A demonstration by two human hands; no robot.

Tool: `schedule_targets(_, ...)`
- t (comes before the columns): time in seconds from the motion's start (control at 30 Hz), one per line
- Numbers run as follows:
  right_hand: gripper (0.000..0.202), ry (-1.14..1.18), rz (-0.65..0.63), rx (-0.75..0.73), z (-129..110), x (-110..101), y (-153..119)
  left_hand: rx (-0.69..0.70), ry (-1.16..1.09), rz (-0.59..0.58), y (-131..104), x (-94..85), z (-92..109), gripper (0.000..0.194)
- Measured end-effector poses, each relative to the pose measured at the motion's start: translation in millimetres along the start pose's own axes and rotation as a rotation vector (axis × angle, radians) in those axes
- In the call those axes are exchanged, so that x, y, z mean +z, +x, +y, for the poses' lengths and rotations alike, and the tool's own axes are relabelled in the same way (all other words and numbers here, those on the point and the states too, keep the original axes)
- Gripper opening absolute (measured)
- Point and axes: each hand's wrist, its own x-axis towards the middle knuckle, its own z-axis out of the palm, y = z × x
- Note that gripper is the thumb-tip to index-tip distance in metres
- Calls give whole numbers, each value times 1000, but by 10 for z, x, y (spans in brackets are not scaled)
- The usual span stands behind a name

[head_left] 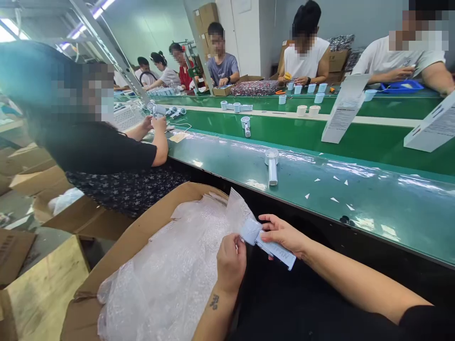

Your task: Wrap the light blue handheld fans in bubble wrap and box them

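Just off the right side of the open carton (117, 258), stuffed with clear bubble bags (177, 265), someone is handling a light-blue handheld device (277, 252). The right hand (282, 236) is curled over its flat handle, thumb along the top, a couple of fingers lifted by the rounded head. The left hand (231, 260), closer to the carton, has its thumb and fingers pinched together at that head; I can't tell whether they grip the device itself or a film of plastic. A translucent bag (237, 206) sticks up by the carton's right edge, close against the head as I see it. The device lies slanted, head toward the carton, handle end pointing away from it. Beyond the carton runs a green table (220, 154), where a second device (272, 170) with a clear round head rests on its own, and small white scraps (334, 199) lie strewn farther right of the carton. Past that, a green conveyor (295, 132) carries two white boxes (343, 113), both well to the carton's right. Beyond the carton on its left, a co-worker (113, 149) in a dark top holds a similar piece (158, 109); across the conveyor, far from the carton, more people (223, 66) work near pale blue cups (297, 89).
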Motion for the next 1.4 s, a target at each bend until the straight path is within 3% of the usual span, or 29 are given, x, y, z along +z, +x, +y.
schedule_targets(0.13, 46, 23, 107, -11, 57, -61, -39, -416, -37, -103, 106, 325, 131, 7)
schedule_targets(0.27, 43, 77, 155, -25, 102, -202, -91, -527, -107, -203, 74, 432, 274, 9)
schedule_targets(0.37, 42, 87, 217, -32, 172, -317, -148, -438, -149, -240, -69, 455, 394, 7)
schedule_targets(0.53, 40, 41, 227, -45, 224, -411, -272, -3, -258, -132, -194, 461, 602, 10)
schedule_targets(0.63, 30, 48, 321, 27, 246, -454, -309, 172, -323, -269, -229, 453, 709, 13)
schedule_targets(0.67, 25, 37, 351, 62, 268, -475, -317, 148, -353, -348, -237, 448, 735, 14)
schedule_targets(0.77, 8, -172, 388, 118, 367, -570, -381, -100, -442, -543, -251, 439, 785, 14)
schedule_targets(0.83, 16, -337, 429, 105, 421, -649, -500, -189, -474, -636, -268, 456, 808, 14)
schedule_targets(0.97, 19, -827, 558, -87, 397, -759, -936, -108, -485, -785, -338, 552, 875, 11)
schedule_targets(1.03, 16, -1212, 523, -147, 338, -765, -1188, -78, -489, -837, -348, 592, 925, 10)
schedule_targets(1.1, 14, -1410, 396, -82, 272, -759, -1416, -75, -486, -927, -322, 603, 981, 9)
schedule_targets(1.2, 17, -1336, 124, -53, 153, -788, -1704, -65, -515, -1053, -217, 556, 1083, 8)
schedule_targets(1.27, 24, -1141, 43, -127, 46, -831, -1866, -67, -585, -1082, -92, 492, 1194, 7)
schedule_targets(1.3, 26, -1034, 93, -174, -18, -850, -1936, -89, -629, -1085, -6, 453, 1273, 8)
schedule_targets(1.4, 24, -801, 431, -261, -242, -856, -2114, -183, -714, -1067, 342, 330, 1601, 16)
